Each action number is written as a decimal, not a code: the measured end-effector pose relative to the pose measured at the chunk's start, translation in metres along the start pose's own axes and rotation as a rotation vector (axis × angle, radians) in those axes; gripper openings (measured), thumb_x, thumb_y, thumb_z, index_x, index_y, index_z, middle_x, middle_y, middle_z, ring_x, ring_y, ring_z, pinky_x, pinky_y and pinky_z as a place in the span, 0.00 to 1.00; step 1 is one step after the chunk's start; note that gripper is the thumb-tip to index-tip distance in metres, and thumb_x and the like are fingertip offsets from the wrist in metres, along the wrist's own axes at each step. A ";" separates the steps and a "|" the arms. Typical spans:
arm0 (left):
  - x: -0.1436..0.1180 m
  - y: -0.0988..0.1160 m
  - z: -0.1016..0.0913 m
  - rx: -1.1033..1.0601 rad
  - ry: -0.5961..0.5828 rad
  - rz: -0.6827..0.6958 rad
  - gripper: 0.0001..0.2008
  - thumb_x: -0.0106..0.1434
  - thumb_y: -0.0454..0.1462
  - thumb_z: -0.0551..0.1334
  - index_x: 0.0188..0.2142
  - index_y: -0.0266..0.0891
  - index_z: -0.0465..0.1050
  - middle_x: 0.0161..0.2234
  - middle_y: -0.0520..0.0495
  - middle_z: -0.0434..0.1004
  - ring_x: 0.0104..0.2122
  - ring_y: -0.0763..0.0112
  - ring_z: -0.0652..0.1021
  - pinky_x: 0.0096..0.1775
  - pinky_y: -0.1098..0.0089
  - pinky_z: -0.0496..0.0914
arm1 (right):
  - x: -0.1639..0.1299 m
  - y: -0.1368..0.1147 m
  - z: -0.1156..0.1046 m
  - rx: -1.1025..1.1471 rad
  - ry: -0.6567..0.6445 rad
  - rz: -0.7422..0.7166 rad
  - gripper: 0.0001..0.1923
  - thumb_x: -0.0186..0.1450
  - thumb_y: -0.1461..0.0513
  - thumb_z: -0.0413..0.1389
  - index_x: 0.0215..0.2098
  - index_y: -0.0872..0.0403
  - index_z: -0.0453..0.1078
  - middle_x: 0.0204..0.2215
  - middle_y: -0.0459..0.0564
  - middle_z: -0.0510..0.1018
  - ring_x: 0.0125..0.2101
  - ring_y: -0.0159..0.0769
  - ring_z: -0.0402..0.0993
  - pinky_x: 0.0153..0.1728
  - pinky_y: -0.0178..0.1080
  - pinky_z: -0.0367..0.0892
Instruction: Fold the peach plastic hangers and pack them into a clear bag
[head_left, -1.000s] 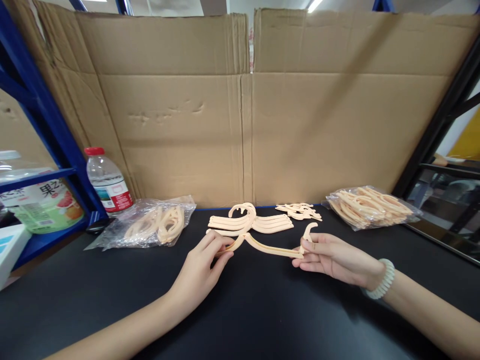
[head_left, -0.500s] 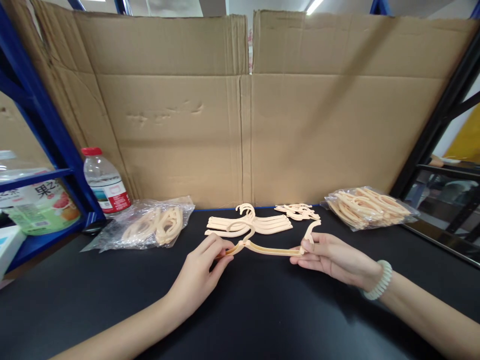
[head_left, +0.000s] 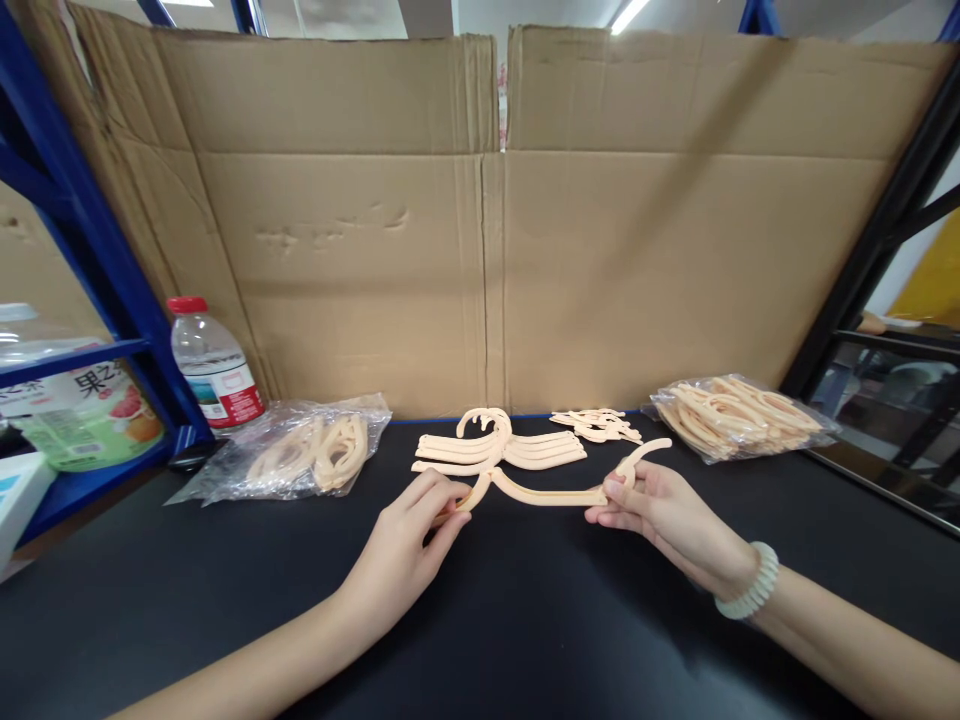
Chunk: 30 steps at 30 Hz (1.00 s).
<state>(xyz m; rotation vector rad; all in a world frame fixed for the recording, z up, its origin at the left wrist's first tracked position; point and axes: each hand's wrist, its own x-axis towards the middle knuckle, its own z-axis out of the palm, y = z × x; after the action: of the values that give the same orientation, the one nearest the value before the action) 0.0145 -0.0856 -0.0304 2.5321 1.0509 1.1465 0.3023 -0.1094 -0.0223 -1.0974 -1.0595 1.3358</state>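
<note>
Between my two hands is a cream plastic clothes hanger [head_left: 551, 495], held just above the black table with its hook pointing away. My left hand [head_left: 412, 525] pinches the hanger's left arm, hiding its end. At the far right end, my right hand [head_left: 660, 510] has its thumb and fingers closed on the hanger. A curved cream strip [head_left: 645, 453] sticks up and to the right from that grip; the fingers hide how it joins the arm. Behind the held hanger, several matching hangers [head_left: 544, 450] lie in an overlapping row, hooks toward the cardboard.
A pile of small cream pieces [head_left: 596, 424] lies at the back. Clear bags of cream parts sit at left [head_left: 319, 450] and right [head_left: 739, 415]. A red-capped bottle [head_left: 217, 370] stands at left. The cardboard wall [head_left: 360, 240] closes off the back of the black table [head_left: 525, 620].
The held hanger has tilted, its hook now lying over the row behind. The curved strip at my right hand has swung outward to the right and lower. Both hands keep their grip.
</note>
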 end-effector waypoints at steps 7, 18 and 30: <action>0.001 0.000 0.000 -0.022 0.027 -0.022 0.11 0.67 0.35 0.53 0.47 0.42 0.69 0.40 0.45 0.68 0.37 0.69 0.75 0.37 0.69 0.75 | -0.001 -0.006 0.002 -0.035 -0.055 -0.107 0.20 0.54 0.54 0.68 0.35 0.55 0.67 0.32 0.47 0.76 0.31 0.36 0.78 0.34 0.36 0.75; 0.001 0.005 -0.007 0.082 0.014 -0.018 0.10 0.63 0.34 0.55 0.42 0.41 0.71 0.33 0.50 0.69 0.30 0.73 0.74 0.31 0.73 0.72 | 0.013 -0.015 -0.029 0.124 -0.059 -0.074 0.13 0.53 0.56 0.68 0.32 0.54 0.75 0.25 0.42 0.72 0.24 0.26 0.66 0.26 0.29 0.67; -0.006 0.013 -0.006 0.151 -0.186 0.131 0.08 0.60 0.28 0.56 0.36 0.40 0.70 0.32 0.50 0.72 0.33 0.68 0.72 0.37 0.68 0.68 | 0.021 -0.045 -0.084 -0.798 -0.421 0.018 0.11 0.52 0.56 0.67 0.28 0.56 0.79 0.22 0.49 0.78 0.22 0.30 0.68 0.21 0.30 0.60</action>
<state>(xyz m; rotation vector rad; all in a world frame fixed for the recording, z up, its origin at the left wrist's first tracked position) 0.0145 -0.0998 -0.0244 2.7979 0.9717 0.8685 0.3930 -0.0857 0.0051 -1.4156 -2.0039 1.2010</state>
